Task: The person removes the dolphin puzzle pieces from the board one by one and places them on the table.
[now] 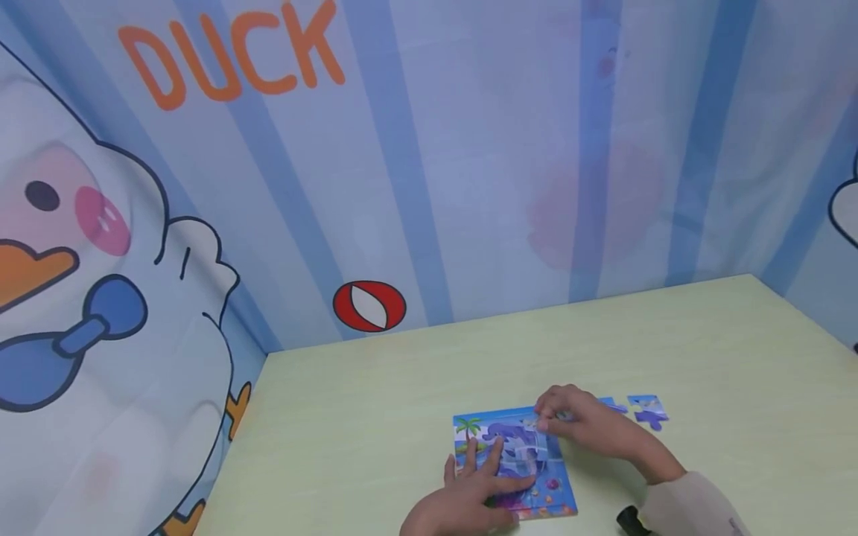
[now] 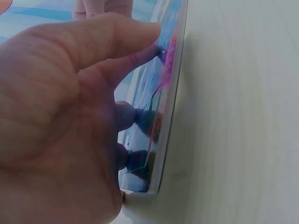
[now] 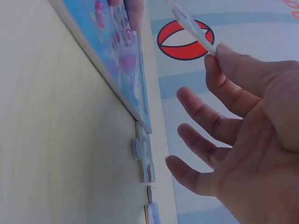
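Note:
A dolphin jigsaw puzzle [image 1: 559, 495] in a shallow tray lies flat on the table, with a palm tree at its upper left. My left hand [image 1: 465, 499] rests on it, fingers spread; the left wrist view shows those fingertips touching the puzzle [image 2: 156, 121] surface. Above the puzzle's upper right part, my right hand [image 1: 593, 424] pinches a jigsaw piece [image 3: 191, 25] between thumb and forefinger, the other fingers loosely bent. In the right wrist view this piece is tilted and clear of the tray. Its printed side is mostly hidden.
Right of the tray, a loose jigsaw piece [image 1: 648, 409] lies on the pale table [image 1: 335, 432], and another piece [image 1: 613, 404] shows partly behind my right hand. A black object [image 1: 630, 519] is beside my right sleeve. Behind the table hangs a striped duck-print cloth [image 1: 482, 186].

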Tool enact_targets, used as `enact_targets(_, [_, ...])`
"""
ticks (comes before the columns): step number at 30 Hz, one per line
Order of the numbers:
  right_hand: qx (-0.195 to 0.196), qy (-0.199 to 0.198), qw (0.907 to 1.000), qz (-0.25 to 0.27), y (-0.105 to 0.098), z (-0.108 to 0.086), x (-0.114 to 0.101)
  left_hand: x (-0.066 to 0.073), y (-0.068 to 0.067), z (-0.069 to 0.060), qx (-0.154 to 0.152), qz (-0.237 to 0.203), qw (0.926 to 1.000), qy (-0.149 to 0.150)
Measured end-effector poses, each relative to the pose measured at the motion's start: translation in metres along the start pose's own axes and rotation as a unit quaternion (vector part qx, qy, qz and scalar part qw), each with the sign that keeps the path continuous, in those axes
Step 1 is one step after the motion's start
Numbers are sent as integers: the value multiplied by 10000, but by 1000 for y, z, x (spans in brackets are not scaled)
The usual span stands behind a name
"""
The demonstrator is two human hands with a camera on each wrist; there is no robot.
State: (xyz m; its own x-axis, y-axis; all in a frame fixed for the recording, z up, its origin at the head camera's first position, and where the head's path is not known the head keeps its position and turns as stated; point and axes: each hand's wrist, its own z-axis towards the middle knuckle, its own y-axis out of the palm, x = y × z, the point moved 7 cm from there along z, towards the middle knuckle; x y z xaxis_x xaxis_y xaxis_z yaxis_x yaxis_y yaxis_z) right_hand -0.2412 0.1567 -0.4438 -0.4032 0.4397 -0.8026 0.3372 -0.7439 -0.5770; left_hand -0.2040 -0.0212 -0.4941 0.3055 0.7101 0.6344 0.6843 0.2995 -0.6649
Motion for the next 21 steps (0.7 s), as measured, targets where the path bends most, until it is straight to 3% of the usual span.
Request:
enact_targets(4, [-79, -41, 9998, 189, -4, -5, 0, -6, 5, 7, -122, -21, 9999, 93])
enact_targets(12, [-177, -276, 9987, 381, -12, -9, -6, -45, 20, 34, -112, -152, 9987, 466])
enact_targets(15, [-156, -275, 9988, 385, -16, -9, -8, -41, 17, 32, -26, -158, 9990, 427])
enact_targets(21, [90, -61, 9996, 271, -25, -14, -12, -16, 9, 17, -56, -86, 9997, 238])
